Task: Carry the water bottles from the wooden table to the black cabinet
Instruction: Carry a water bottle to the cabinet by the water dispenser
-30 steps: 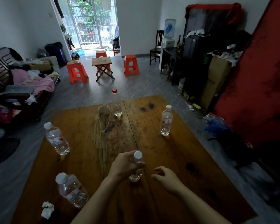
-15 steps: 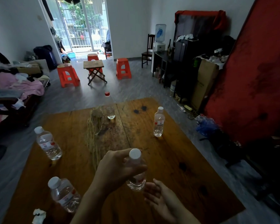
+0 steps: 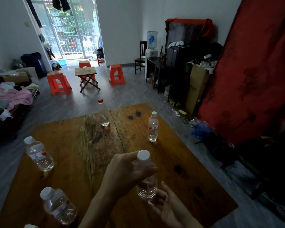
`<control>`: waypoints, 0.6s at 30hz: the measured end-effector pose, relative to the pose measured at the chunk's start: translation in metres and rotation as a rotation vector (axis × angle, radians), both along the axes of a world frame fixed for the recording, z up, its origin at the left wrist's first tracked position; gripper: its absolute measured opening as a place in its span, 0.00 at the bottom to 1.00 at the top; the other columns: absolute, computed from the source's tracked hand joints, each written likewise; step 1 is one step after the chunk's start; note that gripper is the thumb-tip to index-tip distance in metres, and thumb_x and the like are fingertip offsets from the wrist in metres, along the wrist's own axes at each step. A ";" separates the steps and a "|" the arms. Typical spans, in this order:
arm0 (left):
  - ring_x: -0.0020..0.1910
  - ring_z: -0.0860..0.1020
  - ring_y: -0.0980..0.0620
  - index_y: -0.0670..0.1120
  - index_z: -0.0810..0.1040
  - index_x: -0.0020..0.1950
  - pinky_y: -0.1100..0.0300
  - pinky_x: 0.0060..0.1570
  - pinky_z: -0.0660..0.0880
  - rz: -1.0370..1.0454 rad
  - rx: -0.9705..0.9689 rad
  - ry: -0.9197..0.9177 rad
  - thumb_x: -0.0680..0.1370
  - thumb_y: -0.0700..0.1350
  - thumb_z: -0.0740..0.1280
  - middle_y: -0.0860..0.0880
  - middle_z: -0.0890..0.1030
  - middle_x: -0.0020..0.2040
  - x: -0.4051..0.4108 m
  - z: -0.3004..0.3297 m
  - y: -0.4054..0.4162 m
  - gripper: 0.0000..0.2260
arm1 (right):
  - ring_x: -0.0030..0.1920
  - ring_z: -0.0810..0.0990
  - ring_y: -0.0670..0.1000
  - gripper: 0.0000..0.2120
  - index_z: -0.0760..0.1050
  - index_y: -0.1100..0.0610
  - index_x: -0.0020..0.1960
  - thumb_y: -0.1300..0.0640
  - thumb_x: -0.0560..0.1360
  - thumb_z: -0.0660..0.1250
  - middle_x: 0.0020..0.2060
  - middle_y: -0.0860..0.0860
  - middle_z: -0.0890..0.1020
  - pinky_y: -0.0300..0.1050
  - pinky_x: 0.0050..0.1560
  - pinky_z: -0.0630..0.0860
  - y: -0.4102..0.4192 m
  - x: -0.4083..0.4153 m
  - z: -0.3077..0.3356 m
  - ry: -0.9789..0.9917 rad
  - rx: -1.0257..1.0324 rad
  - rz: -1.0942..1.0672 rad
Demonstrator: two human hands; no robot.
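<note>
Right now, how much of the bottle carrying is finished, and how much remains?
Nothing looks delivered yet: no water bottle shows on the black cabinet. In hand: the left hand grips one white-capped bottle above the wooden table, with the right hand open beneath it. Left on the table: the red-capped bottle, the far-right bottle and two bottles at the left edge.

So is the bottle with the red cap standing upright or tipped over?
Upright: the red-capped bottle stands on its base on the wooden table, cap on top.
</note>
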State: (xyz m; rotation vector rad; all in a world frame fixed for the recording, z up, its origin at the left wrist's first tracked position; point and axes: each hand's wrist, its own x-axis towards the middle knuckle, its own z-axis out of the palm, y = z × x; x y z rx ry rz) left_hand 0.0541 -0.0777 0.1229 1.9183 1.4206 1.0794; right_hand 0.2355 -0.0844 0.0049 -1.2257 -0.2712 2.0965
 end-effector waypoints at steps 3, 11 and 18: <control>0.40 0.85 0.62 0.56 0.85 0.52 0.50 0.40 0.84 0.006 0.007 -0.012 0.69 0.68 0.72 0.63 0.86 0.44 0.004 0.002 0.004 0.20 | 0.59 0.77 0.61 0.26 0.77 0.67 0.60 0.45 0.78 0.61 0.58 0.66 0.80 0.52 0.54 0.76 0.000 0.007 0.007 0.014 0.009 -0.007; 0.36 0.83 0.64 0.59 0.83 0.49 0.54 0.36 0.82 -0.029 0.070 0.083 0.70 0.70 0.70 0.61 0.86 0.42 0.026 0.014 0.015 0.18 | 0.59 0.77 0.62 0.26 0.75 0.71 0.61 0.48 0.81 0.57 0.57 0.67 0.80 0.53 0.56 0.74 -0.003 0.020 0.023 0.055 0.022 -0.089; 0.39 0.82 0.66 0.58 0.82 0.51 0.61 0.38 0.82 -0.066 0.130 0.159 0.70 0.71 0.67 0.60 0.85 0.46 0.058 0.040 0.043 0.21 | 0.59 0.80 0.64 0.26 0.72 0.70 0.64 0.47 0.80 0.59 0.59 0.68 0.79 0.53 0.53 0.80 0.002 0.047 0.045 0.116 0.053 -0.150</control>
